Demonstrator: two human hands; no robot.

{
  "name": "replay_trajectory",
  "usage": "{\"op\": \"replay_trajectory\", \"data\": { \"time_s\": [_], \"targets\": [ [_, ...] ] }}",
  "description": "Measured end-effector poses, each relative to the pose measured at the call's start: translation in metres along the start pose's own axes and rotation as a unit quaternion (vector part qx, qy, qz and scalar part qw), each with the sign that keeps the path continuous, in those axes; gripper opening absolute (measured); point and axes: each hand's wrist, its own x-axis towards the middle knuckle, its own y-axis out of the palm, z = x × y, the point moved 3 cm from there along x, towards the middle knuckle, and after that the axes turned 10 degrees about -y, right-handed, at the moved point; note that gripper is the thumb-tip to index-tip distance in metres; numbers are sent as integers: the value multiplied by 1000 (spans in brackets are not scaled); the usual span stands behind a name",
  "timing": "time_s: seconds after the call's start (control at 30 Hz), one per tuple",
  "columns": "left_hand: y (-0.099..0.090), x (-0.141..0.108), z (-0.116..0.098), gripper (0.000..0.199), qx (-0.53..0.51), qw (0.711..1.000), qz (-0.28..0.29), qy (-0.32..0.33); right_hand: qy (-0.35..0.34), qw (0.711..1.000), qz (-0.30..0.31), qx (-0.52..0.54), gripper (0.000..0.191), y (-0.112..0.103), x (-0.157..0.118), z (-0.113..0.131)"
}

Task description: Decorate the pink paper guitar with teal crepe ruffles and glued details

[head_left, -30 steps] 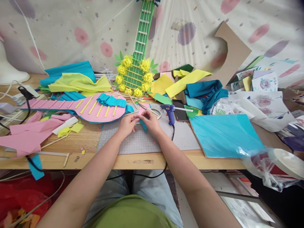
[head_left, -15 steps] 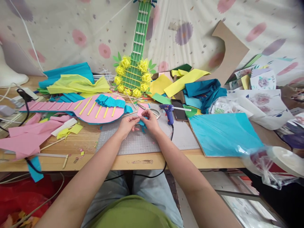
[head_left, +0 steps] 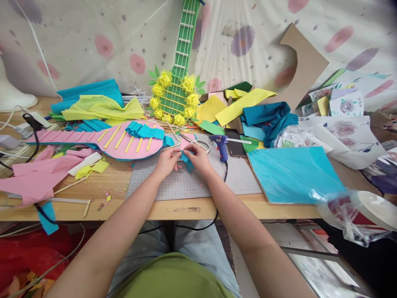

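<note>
Over the grey cutting mat (head_left: 149,184), both hands meet with their fingertips close together. A small blue paper strip (head_left: 187,162) is pinched between my left hand (head_left: 168,162) and my right hand (head_left: 197,158). Just behind the fingers lie scissors (head_left: 203,144) and a bit of pink paper (head_left: 187,140). To the right of my right hand is a blue glue gun (head_left: 221,147) with a clear glue stick in it. A pink guitar-shaped board (head_left: 124,147) with yellow strips and ruffled blue paper lies left of the hands.
A green instrument shape with yellow flowers (head_left: 175,93) leans on the curtain. A phone (head_left: 235,142) and blue board (head_left: 294,174) lie right. Pink paper (head_left: 40,178) is at left. A black cord (head_left: 226,174) crosses the mat and hangs over the table's front edge (head_left: 186,210).
The view has shifted slightly. Both hands stay at the same spot, and the blue strip shows a little more between them.
</note>
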Motion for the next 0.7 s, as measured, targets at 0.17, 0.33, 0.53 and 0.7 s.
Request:
{"op": "replay_trajectory", "data": {
  "time_s": [0.17,0.33,0.53,0.7],
  "targets": [
    [3,-2,0,20,-30,999,23,-14,-109,989,27,-96,8,-9,-2,15],
    [4,-5,-3,19,-90,994,49,-40,-185,964,64,-182,15,-14,-4,25],
    [4,-8,-6,25,-136,983,69,-102,-215,937,105,-255,21,-10,-5,24],
    [3,-6,-4,25,-112,990,27,-78,-173,967,62,-177,10,-12,-6,25]
  ]
}}
